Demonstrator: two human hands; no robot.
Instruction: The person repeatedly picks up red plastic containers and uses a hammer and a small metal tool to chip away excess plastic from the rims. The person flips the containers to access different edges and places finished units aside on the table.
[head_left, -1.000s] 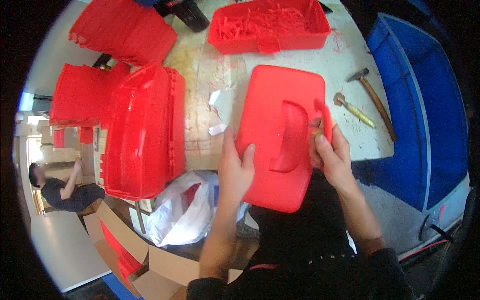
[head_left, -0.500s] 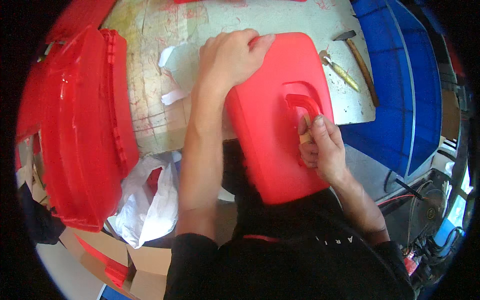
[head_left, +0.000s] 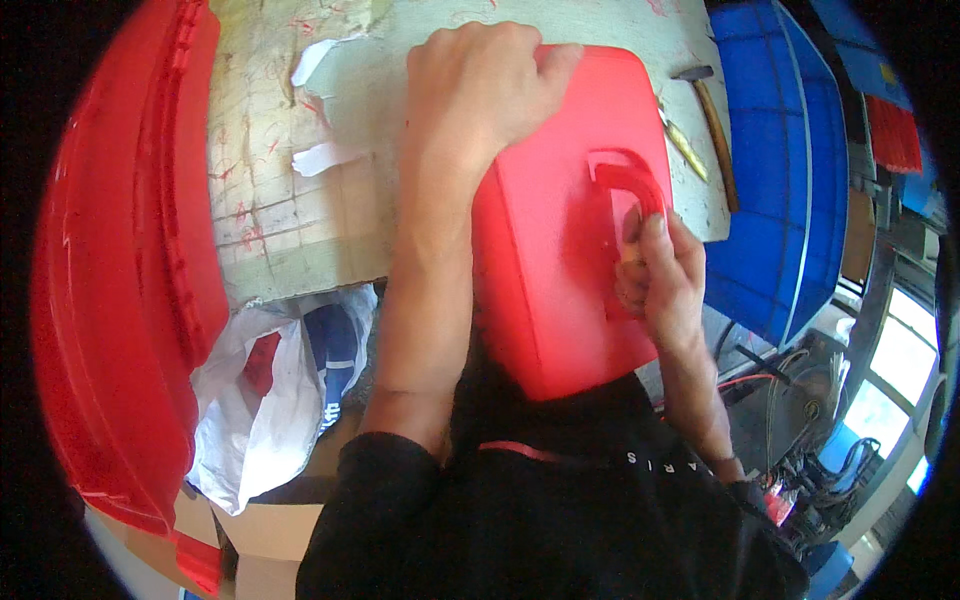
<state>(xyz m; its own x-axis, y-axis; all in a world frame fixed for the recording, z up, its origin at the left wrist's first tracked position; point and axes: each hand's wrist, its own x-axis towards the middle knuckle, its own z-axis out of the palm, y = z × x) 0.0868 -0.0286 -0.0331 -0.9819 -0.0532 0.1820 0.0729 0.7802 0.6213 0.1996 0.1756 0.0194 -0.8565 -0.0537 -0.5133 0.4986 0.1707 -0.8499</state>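
While the left hand (head_left: 490, 95) presses the red plastic case (head_left: 560, 230) flat at the worktop (head_left: 300, 220) edge, the right hand (head_left: 660, 275) pinches its recessed handle (head_left: 625, 180); firm downward pressure should prevent slipping.

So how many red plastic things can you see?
2: a red case under both hands, held against the person's body, and a big red case at the left edge. More may be hidden.

left: red crate (head_left: 120, 300) blocks | right: hammer (head_left: 712, 120), blue bin (head_left: 780, 200) | between: bare worktop (head_left: 290, 230)
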